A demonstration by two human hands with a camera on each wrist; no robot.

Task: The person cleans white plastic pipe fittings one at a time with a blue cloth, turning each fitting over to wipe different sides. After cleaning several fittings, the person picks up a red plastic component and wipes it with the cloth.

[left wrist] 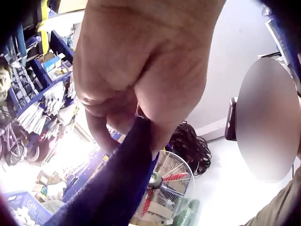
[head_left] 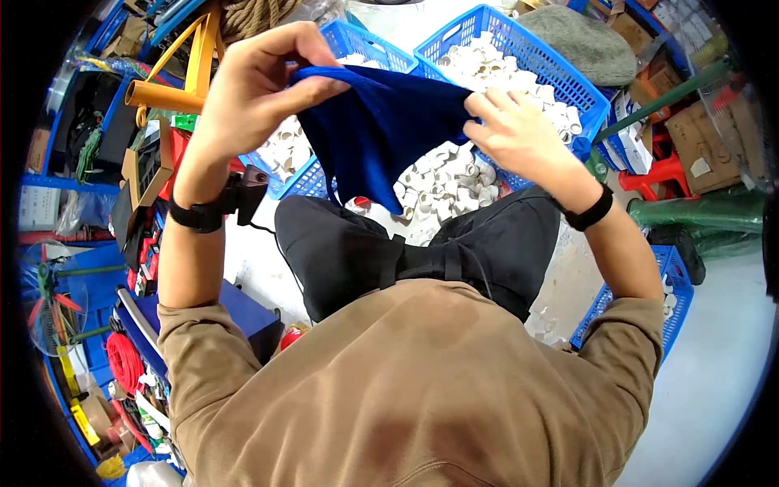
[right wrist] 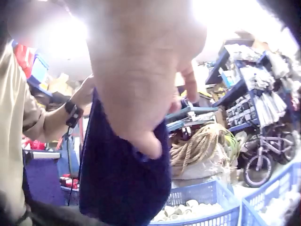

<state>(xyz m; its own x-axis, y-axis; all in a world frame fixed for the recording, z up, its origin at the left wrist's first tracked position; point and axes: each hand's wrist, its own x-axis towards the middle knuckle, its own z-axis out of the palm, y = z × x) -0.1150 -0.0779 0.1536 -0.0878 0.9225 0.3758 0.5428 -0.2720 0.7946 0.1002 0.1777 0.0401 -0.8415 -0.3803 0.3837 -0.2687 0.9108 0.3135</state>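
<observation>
Looks soft, limp and light, neither fragile nor slippery — probably best taken by the corners, to keep from folding in on itself. Holds the dark blue cloth (head_left: 381, 122) aloft above white pipe fittings (head_left: 446, 178), pinched at one end between thumb and fingers of the nearly closed left hand (head_left: 247, 97) — and gripped opposite in the right hand (head_left: 519, 134), with fingers curled in.

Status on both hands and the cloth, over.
Left hand pinching blue cloth at one end. Right hand gripping its other end. Cloth held up, hanging between them, above white pipe fittings; nothing visibly blocking.
</observation>
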